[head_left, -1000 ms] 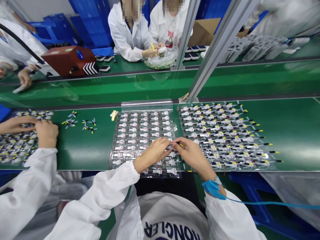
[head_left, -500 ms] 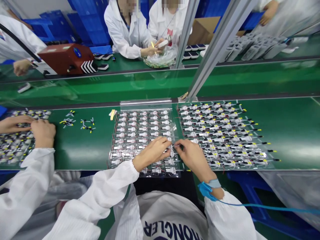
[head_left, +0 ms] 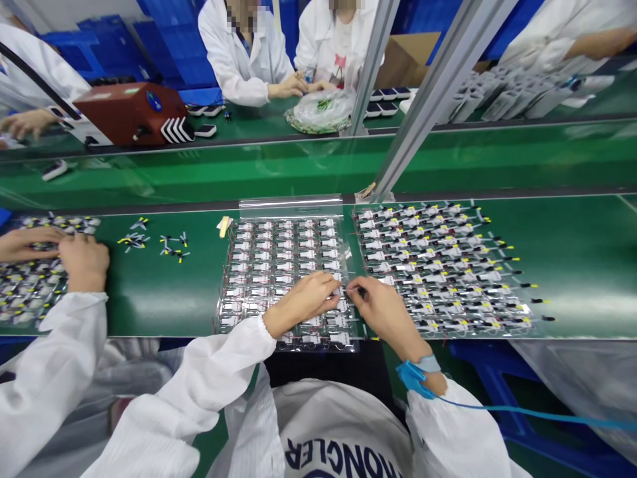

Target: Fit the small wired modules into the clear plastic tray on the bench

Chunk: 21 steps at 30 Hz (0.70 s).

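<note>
Left hand and right hand low over the bench, palms down, wrists apart, fingers close together. Left fingertips and right fingertips narrow, curled inward, almost meeting near the right edge of a clear plastic sheet carrying rows of small white rectangular modules with fine red wires. One small white module directly under and between the 2 sets of fingertips; grip or mere touch too small to tell. Short black lead just beside the right fingertips.

Just right of the sheet, a second clear sheet of white modules with black, yellow-tipped leads, both sheets flat on a green conveyor belt. Left of the first sheet, a small strip of yellow tape, then loose black connectors with yellow tips scattered on the belt, well apart from the hands.

Around the right wrist, a blue antistatic strap with a thin blue cord running off rightward. White cleanroom sleeves on both arms.

Far left, separate from these hands, a co-worker's 2 hands on another module sheet. Across the bench, past aluminium uprights, 2 co-workers in white coats, a clear plastic bag and a red-brown box machine.
</note>
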### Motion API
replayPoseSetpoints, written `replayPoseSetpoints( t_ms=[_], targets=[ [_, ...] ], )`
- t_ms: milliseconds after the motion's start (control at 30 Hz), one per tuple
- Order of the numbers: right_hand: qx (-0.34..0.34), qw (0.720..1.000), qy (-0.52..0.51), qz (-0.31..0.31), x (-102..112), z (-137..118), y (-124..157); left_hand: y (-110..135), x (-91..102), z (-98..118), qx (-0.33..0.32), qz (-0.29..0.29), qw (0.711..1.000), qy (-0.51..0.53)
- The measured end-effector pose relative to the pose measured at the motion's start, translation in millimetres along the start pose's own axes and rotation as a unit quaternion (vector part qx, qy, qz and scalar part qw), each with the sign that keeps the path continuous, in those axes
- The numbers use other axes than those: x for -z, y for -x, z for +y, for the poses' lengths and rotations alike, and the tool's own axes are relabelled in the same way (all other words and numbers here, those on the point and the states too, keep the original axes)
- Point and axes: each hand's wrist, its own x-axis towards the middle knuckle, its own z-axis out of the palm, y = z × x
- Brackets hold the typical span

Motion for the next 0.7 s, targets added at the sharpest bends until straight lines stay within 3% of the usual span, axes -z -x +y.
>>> replayPoseSetpoints(
  t_ms=[233,700],
  targets=[
    [0.006,1.000,0.002,0.016,-5.2,2.1,-2.3,-1.6,-1.1,-1.6,0.001,-0.011,1.000,-0.005],
    [0.040,0.999,-0.024,-0.009,-4.4,8.7,-6.2,-1.4,0.8,-2.2,-0.013,0.001,1.000,0.022]
  ],
)
